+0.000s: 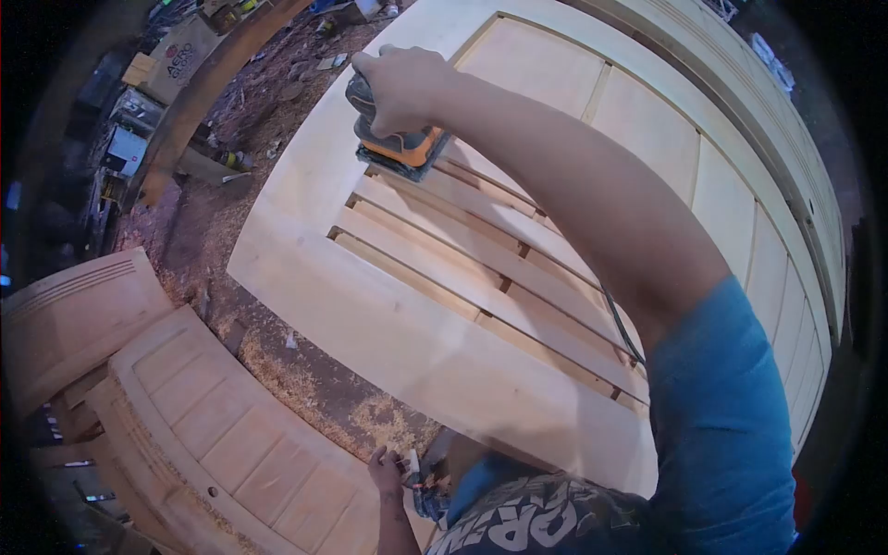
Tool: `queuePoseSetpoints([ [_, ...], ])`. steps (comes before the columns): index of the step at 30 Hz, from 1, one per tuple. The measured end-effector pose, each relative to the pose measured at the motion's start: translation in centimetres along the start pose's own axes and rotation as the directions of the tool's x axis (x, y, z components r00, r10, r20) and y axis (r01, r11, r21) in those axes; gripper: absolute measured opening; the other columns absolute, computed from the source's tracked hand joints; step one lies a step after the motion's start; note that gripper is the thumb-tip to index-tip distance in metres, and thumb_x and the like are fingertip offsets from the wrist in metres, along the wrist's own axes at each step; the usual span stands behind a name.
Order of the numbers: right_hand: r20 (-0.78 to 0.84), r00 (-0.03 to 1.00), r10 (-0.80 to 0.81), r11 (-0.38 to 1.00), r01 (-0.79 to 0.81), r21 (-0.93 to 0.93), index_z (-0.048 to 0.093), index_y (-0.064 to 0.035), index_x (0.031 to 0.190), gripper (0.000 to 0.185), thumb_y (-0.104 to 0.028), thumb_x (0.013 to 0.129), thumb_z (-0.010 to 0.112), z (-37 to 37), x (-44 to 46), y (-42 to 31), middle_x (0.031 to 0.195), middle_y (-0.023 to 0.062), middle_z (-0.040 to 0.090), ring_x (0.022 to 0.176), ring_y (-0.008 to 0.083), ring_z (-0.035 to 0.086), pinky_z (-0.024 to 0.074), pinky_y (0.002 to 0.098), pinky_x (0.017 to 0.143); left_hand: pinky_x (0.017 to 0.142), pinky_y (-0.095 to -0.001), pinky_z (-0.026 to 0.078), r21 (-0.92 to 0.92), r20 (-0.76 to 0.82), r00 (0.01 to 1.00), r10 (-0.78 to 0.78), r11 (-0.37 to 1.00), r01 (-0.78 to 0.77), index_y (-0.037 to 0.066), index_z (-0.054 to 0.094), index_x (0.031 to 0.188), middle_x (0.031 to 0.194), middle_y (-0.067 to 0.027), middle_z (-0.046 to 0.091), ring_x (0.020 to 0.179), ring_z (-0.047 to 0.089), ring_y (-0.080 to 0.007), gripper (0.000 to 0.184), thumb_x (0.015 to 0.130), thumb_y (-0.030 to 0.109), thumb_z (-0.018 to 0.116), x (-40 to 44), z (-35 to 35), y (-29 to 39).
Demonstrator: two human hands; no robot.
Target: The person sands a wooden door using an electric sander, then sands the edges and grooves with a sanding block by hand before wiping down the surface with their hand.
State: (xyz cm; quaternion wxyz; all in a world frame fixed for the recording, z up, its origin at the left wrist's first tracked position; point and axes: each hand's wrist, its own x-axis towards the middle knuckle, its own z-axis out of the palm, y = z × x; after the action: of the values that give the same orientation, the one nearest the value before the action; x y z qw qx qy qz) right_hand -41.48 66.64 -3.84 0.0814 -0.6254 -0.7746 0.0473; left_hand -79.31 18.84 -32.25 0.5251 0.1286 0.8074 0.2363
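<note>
My right hand is closed over the top of an orange and black electric sander, its pad down on the pale wooden door panel. The sander sits near the end of a slatted opening, where several wooden slats run lengthwise. My right arm crosses above the panel and hides part of it. Low in the view, my left hand is beside my body with its fingers curled. Beside those fingers are a small whitish piece and a dark object, both too small to identify.
Another panelled wooden door lies at lower left, near a grooved board. Sawdust and shavings cover the floor. A cardboard box and clutter stand at upper left. A dark cord runs by my arm. More wooden panels lie at right.
</note>
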Motion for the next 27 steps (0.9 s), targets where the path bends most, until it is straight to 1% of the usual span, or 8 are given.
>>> queuePoseSetpoints([
  [5, 0.025, 0.999, -0.026, 0.999, 0.025, 0.031, 0.052, -0.011, 0.128, 0.068, -0.027, 0.067, 0.076, -0.6, -3.2, 0.8, 0.117, 0.0177, 0.06, 0.098, 0.0364, 0.067, 0.0572, 0.0451, 0.081, 0.048, -0.032, 0.053, 0.022, -0.027, 1.0, 0.012, 1.0, -0.012, -0.004, 0.048, 0.133, 0.082, -0.0145, 0.066, 0.061, 0.067, -0.0232, 0.043, 0.092, 0.007, 0.058, -1.4, -0.6, 0.1],
  [10, 0.09, 0.996, -0.015, 0.995, 0.006, 0.095, 0.054, -0.0107, 0.124, 0.061, -0.028, 0.069, 0.075, -2.6, -13.6, 2.5, 0.111, 0.0182, 0.06, 0.097, 0.0371, 0.066, 0.0565, 0.0463, 0.077, 0.049, -0.0316, 0.054, 0.085, 0.044, 0.998, 0.046, 0.995, -0.049, -0.002, 0.05, 0.131, 0.082, -0.0144, 0.065, 0.061, 0.067, -0.0228, 0.043, 0.092, 0.01, 0.061, -1.9, 0.1, 0.6],
  [11, 0.101, 0.995, 0.008, 0.994, -0.018, 0.106, 0.054, -0.0106, 0.123, 0.06, -0.028, 0.07, 0.075, -2.9, -15.9, 3.3, 0.111, 0.0183, 0.06, 0.097, 0.0372, 0.066, 0.0564, 0.0464, 0.077, 0.049, -0.0316, 0.054, 0.104, 0.059, 0.997, 0.051, 0.993, -0.057, -0.002, 0.051, 0.131, 0.082, -0.0145, 0.064, 0.061, 0.067, -0.0229, 0.043, 0.091, 0.01, 0.062, -2.0, 0.8, 1.0],
  [15, -0.057, 0.988, 0.146, 0.977, -0.135, 0.166, 0.056, -0.0103, 0.118, 0.055, -0.028, 0.07, 0.077, -3.6, -25.9, 7.3, 0.108, 0.0159, 0.059, 0.091, 0.0376, 0.065, 0.0557, 0.0478, 0.076, 0.048, -0.0335, 0.054, 0.118, 0.119, 0.992, 0.036, 0.992, -0.05, 0.004, 0.047, 0.136, 0.082, -0.0147, 0.064, 0.06, 0.066, -0.024, 0.047, 0.091, 0.01, 0.06, -1.8, 3.3, 1.8],
  [18, -0.066, 0.965, 0.254, 0.96, -0.243, 0.142, 0.056, -0.01, 0.118, 0.056, -0.025, 0.069, 0.079, -5.0, -34.2, 10.0, 0.107, 0.0155, 0.059, 0.091, 0.0358, 0.064, 0.056, 0.0469, 0.074, 0.048, -0.0349, 0.054, 0.225, 0.209, 0.973, 0.094, 0.964, -0.141, 0.008, 0.045, 0.137, 0.082, -0.0143, 0.064, 0.059, 0.065, -0.0252, 0.048, 0.091, 0.009, 0.059, 0.5, 4.3, 0.7],
  [21, -0.086, 0.924, 0.373, 0.918, -0.353, 0.181, 0.057, -0.0094, 0.117, 0.055, -0.022, 0.069, 0.08, -6.4, -42.3, 12.2, 0.107, 0.0155, 0.059, 0.093, 0.0348, 0.064, 0.0563, 0.0458, 0.073, 0.047, -0.0364, 0.053, 0.29, 0.244, 0.969, 0.042, 0.95, -0.114, 0.009, 0.046, 0.134, 0.081, -0.0151, 0.064, 0.058, 0.065, -0.0264, 0.046, 0.091, 0.009, 0.059, -0.1, 6.4, 1.9],
  [22, -0.087, 0.906, 0.415, 0.9, -0.395, 0.183, 0.057, -0.0095, 0.117, 0.054, -0.023, 0.07, 0.08, -6.9, -44.8, 12.8, 0.107, 0.0147, 0.059, 0.093, 0.0345, 0.063, 0.0565, 0.0452, 0.073, 0.047, -0.0369, 0.054, 0.263, 0.287, 0.956, 0.052, 0.956, -0.131, 0.007, 0.052, 0.126, 0.078, -0.0142, 0.063, 0.057, 0.064, -0.0264, 0.037, 0.09, 0.01, 0.06, 1.3, 6.1, 1.6],
  [27, -0.115, 0.82, 0.561, 0.826, -0.545, 0.144, 0.056, -0.0107, 0.118, 0.052, -0.026, 0.073, 0.079, -8.4, -56.9, 15.6, 0.107, 0.0139, 0.059, 0.095, 0.033, 0.063, 0.0566, 0.045, 0.074, 0.048, -0.0357, 0.055, 0.447, 0.407, 0.905, 0.128, 0.836, -0.319, 0.005, 0.058, 0.114, 0.076, -0.0122, 0.061, 0.056, 0.061, -0.0234, 0.025, 0.09, 0.01, 0.062, -0.3, 8.9, 3.7],
])
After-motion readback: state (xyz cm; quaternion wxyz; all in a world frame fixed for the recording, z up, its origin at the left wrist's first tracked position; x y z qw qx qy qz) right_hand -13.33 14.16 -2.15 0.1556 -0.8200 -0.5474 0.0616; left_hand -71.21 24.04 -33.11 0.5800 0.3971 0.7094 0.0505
